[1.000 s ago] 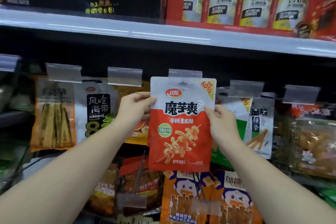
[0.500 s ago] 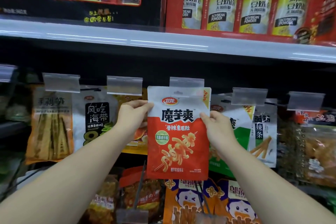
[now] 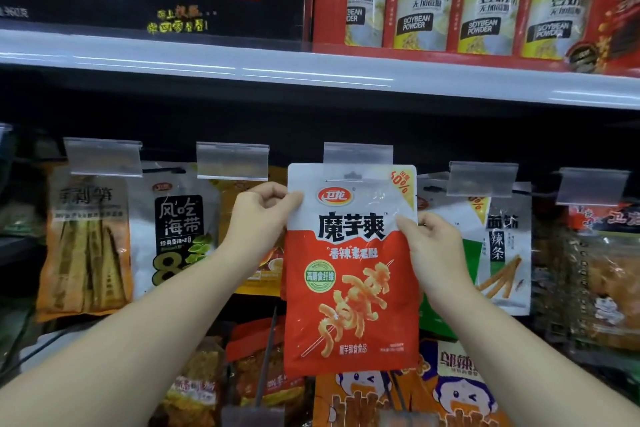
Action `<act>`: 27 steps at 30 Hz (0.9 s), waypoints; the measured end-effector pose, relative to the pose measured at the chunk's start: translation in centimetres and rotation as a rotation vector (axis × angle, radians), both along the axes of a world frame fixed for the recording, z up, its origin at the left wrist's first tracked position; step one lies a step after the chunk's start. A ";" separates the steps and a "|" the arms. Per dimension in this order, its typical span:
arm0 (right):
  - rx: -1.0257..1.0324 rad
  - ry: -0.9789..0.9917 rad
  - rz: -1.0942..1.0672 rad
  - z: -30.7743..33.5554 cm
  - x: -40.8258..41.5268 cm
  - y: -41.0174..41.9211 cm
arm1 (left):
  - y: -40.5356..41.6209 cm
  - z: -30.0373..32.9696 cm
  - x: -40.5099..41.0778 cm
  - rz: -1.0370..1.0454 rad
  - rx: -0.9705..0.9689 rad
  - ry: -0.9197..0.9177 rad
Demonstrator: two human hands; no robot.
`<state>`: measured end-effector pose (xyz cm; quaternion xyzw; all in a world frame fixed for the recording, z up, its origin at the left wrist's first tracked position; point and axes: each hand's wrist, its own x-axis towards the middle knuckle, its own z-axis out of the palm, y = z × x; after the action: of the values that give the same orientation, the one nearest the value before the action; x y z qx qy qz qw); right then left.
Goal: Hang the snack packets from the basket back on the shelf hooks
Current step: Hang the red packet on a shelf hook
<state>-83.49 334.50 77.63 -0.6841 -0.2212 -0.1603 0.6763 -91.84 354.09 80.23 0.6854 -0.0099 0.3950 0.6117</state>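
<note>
I hold a red and white snack packet (image 3: 349,270) upright in front of the shelf. My left hand (image 3: 258,215) pinches its upper left edge and my right hand (image 3: 433,243) pinches its right edge. The packet's top hang hole sits just behind the clear price tag holder (image 3: 357,158) at the end of a shelf hook. I cannot tell whether the hook passes through the hole. The basket is out of view.
Other packets hang on neighbouring hooks: a bamboo-shoot packet (image 3: 86,246), a seaweed packet (image 3: 175,229), a white and green packet (image 3: 498,246). More clear tag holders (image 3: 232,161) line the row. Above is a white shelf edge (image 3: 311,69) with soybean powder boxes (image 3: 460,0). Orange packets (image 3: 408,399) hang below.
The packet and both hands sit slightly lower in view, as the camera tilted up. The packet's top has come up behind the tag holder.
</note>
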 end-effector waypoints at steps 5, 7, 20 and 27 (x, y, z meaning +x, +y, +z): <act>-0.039 -0.049 -0.073 1.2 -0.2 0.7 | 0.0 0.7 0.2 0.007 -0.047 -0.031; -0.026 -0.066 -0.085 1.8 -0.9 0.9 | 0.0 0.9 0.3 0.017 -0.040 -0.031; 0.003 0.047 -0.042 2.4 0.6 2.1 | 0.3 0.4 1.9 0.178 -0.004 0.032; -0.128 0.008 -0.152 2.3 2.7 3.0 | 1.6 0.4 4.4 0.358 0.151 0.205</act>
<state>-80.78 337.49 79.91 -0.7414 -0.1761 -0.1939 0.6179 -87.45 355.66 80.67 0.7567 0.1447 0.4237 0.4765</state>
